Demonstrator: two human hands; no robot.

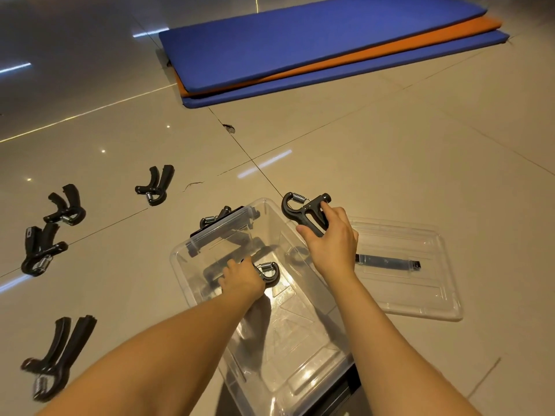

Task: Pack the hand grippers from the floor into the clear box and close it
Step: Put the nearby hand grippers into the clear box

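While the left hand [241, 279] is clasping a gripper [270, 273] inside the box [183, 274], the right hand [330, 238] is clutching a second gripper [305, 210] above the box's far rim. Four more grippers [70, 210] are lying on the floor [390, 160] left of both hands.

A gym or workout room: glossy beige floor tiles [390, 145], stacked blue and orange exercise mats [315, 46], hand grippers [154, 186] scattered about

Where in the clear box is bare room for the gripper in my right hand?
Bare: the near half of the clear box, between your left hand and the near wall. Crowded: the far half, where your left hand holds a hand gripper.
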